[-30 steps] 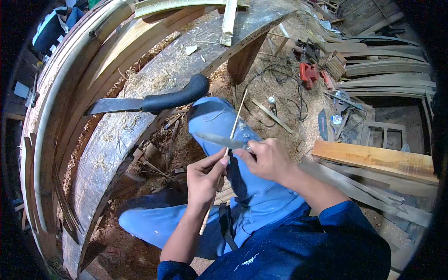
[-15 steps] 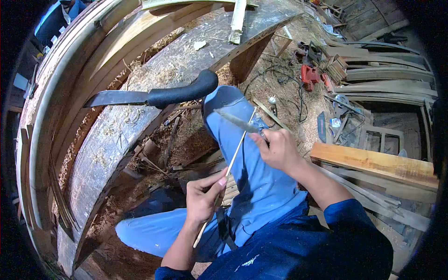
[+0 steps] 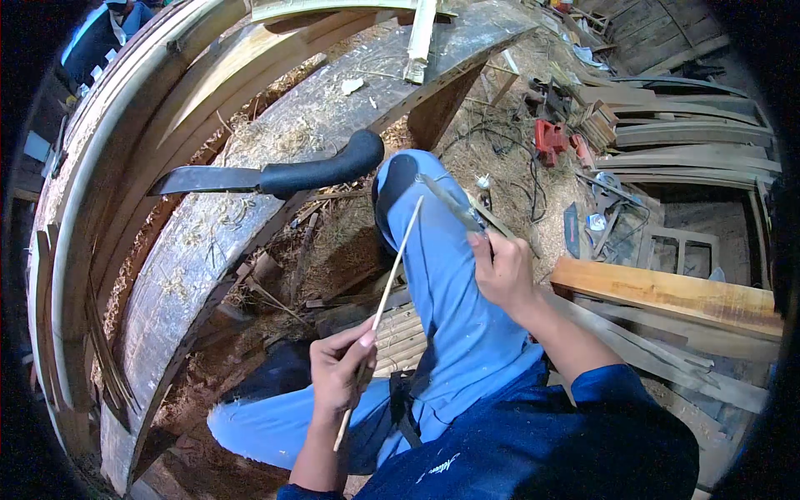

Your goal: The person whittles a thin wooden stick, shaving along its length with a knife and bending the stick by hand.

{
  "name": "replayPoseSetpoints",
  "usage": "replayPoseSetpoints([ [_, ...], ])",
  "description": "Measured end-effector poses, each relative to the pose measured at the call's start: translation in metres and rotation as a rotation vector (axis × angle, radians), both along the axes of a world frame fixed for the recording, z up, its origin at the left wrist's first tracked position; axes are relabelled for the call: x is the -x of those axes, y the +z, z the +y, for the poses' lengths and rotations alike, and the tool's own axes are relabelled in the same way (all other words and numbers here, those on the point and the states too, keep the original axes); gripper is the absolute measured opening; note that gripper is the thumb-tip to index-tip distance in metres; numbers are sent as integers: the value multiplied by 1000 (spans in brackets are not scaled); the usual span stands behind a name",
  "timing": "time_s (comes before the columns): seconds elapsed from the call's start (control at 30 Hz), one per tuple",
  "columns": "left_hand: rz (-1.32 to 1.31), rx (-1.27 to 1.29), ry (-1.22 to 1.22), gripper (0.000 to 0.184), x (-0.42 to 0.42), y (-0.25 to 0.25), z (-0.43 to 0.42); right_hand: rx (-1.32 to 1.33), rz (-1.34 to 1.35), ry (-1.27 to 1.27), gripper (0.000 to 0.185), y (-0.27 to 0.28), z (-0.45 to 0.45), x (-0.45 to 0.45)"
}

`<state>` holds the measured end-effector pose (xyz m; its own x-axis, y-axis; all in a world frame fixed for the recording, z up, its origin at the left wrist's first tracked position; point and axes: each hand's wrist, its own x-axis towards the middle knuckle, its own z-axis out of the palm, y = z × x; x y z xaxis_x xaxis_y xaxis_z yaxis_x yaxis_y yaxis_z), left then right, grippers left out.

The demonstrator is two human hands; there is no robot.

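A thin pale wooden stick [image 3: 392,279] is gripped in my left hand [image 3: 340,371], its upper end pointing up over my blue-clad knee and its lower end sticking out below the fist. My right hand [image 3: 504,271] is closed around a knife, whose grey blade [image 3: 448,200] points up and left above the knee. Blade and stick are apart; the knife's handle is mostly hidden by the fingers. Beyond my knee, a machete with a black curved handle [image 3: 325,171] lies on the curved plank bench [image 3: 175,292], touching neither hand.
Wood shavings [image 3: 279,137] are strewn over the bench and floor. A squared timber [image 3: 658,287] lies at right, below stacked curved boards [image 3: 692,133]. A red power tool [image 3: 550,142] and a handsaw-like blade [image 3: 572,229] rest on the floor. A person [image 3: 129,15] is partly visible at top left.
My left hand has drawn the stick down and left, away from the knife. The knife has shifted slightly right and its blade has turned. The machete stays in place.
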<state>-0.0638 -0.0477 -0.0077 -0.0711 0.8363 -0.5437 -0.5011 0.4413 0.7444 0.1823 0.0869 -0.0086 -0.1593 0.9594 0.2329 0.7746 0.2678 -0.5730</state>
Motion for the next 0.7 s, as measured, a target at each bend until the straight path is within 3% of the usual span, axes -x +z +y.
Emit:
replayPoseSetpoints([
  [0.17, -34, 0, -143, 25, -23, 13, 27, 12, -136, 132, 46, 9, -10, 8],
  [0.33, 82, -31, -72, 23, -45, 2, 60, 43, -236, 311, 52, 19, -17, 28],
  [0.7, -6, -1, -53, 23, -34, 1, 39, 136, -307, 165, 54, 20, -10, 23],
])
